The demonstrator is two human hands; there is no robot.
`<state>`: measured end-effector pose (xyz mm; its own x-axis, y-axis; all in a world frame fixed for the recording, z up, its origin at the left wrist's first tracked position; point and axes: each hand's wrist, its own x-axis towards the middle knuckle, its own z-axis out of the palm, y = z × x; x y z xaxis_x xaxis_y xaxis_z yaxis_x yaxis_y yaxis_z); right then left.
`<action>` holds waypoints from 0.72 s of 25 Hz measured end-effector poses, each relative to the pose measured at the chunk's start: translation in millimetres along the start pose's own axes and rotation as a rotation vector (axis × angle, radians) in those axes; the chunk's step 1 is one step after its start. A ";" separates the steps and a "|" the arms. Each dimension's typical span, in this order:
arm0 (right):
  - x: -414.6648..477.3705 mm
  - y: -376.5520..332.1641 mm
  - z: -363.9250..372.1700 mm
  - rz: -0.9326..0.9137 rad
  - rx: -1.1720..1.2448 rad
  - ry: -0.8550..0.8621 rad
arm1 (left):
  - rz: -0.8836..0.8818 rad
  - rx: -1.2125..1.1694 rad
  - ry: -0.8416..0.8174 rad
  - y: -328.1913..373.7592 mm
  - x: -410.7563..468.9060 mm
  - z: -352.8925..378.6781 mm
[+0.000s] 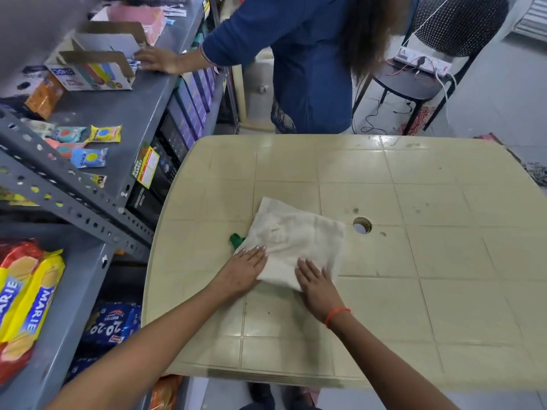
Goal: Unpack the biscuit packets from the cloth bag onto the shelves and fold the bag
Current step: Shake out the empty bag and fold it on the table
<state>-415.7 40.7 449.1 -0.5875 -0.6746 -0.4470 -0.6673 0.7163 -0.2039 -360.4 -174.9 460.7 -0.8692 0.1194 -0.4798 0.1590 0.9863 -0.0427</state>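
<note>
A white cloth bag (291, 235) lies folded flat on the beige plastic table (429, 261), a green piece (236, 240) poking out at its left edge. My left hand (245, 269) rests flat, fingers spread, on the bag's near left corner. My right hand (318, 287) presses flat on the bag's near right edge. Neither hand grips anything. Yellow and red Marie biscuit packets (26, 303) lie on the grey shelf (74, 306) at the left, with blue 20-20 packets (114, 324) on the shelf below.
The grey metal rack (139, 105) holds small snack packets, cardboard boxes and dark boxes. Another person in blue (307, 54) stands beyond the table, one hand on the rack. A black chair (438, 54) with cables stands at the back right. The table has a round hole (362, 225).
</note>
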 end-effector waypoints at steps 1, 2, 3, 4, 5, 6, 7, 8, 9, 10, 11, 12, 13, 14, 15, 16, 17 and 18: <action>1.9 1.1 -8.0 0.003 0.102 -0.010 | -0.016 -0.062 -0.026 2.5 0.1 -6.3; 0.8 1.4 -16.5 0.013 0.206 -0.045 | -0.044 -0.126 -0.040 5.8 -3.2 -12.5; -4.5 2.1 -23.1 0.027 0.307 -0.102 | -0.048 -0.188 -0.072 9.8 -9.9 -17.8; -6.1 5.4 -33.5 0.064 0.410 -0.204 | -0.052 -0.264 -0.164 9.1 -11.7 -26.7; -21.3 1.2 -36.5 0.103 0.473 -0.373 | -0.073 -0.395 -0.323 16.7 -28.8 -22.9; -29.7 0.0 -45.3 0.135 0.497 -0.522 | -0.085 -0.504 -0.493 18.7 -35.6 -27.9; -30.9 4.4 -51.7 0.149 0.485 -0.585 | -0.090 -0.565 -0.606 16.8 -34.2 -35.8; -28.2 7.2 -58.6 0.155 0.458 -0.591 | -0.112 -0.604 -0.653 13.7 -30.5 -43.6; -22.5 9.4 -66.9 0.169 0.448 -0.545 | -0.134 -0.621 -0.628 6.7 -23.5 -51.3; -15.8 12.0 -72.9 0.200 0.455 -0.480 | -0.153 -0.612 -0.566 -1.0 -17.7 -58.0; -9.2 14.8 -77.2 0.238 0.465 -0.412 | -0.173 -0.593 -0.489 -7.7 -12.9 -63.1; -4.8 16.0 -78.1 0.268 0.442 -0.350 | -0.211 -0.568 -0.410 -12.3 -10.2 -64.3; -1.9 15.6 -74.3 0.286 0.370 -0.276 | -0.274 -0.538 -0.330 -13.9 -9.4 -61.2; -2.4 12.5 -65.8 0.295 0.254 -0.168 | -0.349 -0.495 -0.247 -10.9 -12.0 -56.8; -4.9 7.2 -52.6 0.285 0.135 -0.024 | -0.418 -0.436 -0.146 -3.2 -17.0 -48.4; -9.4 -0.6 -39.2 0.243 0.062 0.128 | -0.457 -0.398 -0.023 8.7 -23.0 -37.6; -15.0 -9.4 -24.8 0.167 0.032 0.250 | -0.448 -0.361 0.129 25.6 -30.8 -23.3; -21.4 -17.3 -10.5 0.075 0.023 0.288 | -0.384 -0.315 0.273 44.1 -41.3 -6.3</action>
<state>-396.5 40.9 471.3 -0.7429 -0.6399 -0.1966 -0.6082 0.7679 -0.2011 -320.4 -135.7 484.2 -0.9333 -0.2710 -0.2357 -0.3035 0.9460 0.1141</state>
